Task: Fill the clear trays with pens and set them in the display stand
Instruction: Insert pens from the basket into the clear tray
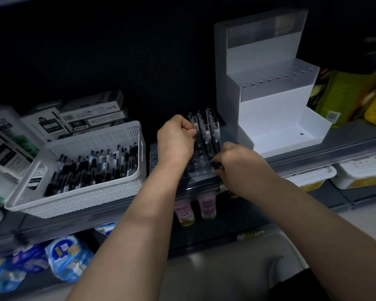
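Note:
A clear tray [201, 165] with rows of holes lies on the grey shelf, between a white basket and the display stand. Several black-and-clear pens [206, 127] stand upright in its far rows. My left hand [175, 141] pinches one of those upright pens near the tray's left side. At the tray's front right corner, my right hand [237, 164] grips a dark pen [217, 165]. The white stepped display stand [276, 109] stands to the right, with a holed clear tray [291, 76] on its upper step and its lower steps bare.
The white perforated basket [122, 183] to the left holds several loose pens [91, 168]. Pen boxes [89, 114] are stacked behind it. Yellow-green packets [343, 96] stand right of the stand. Bottles [195, 209] and blue tissue packs [67, 257] sit on lower shelves.

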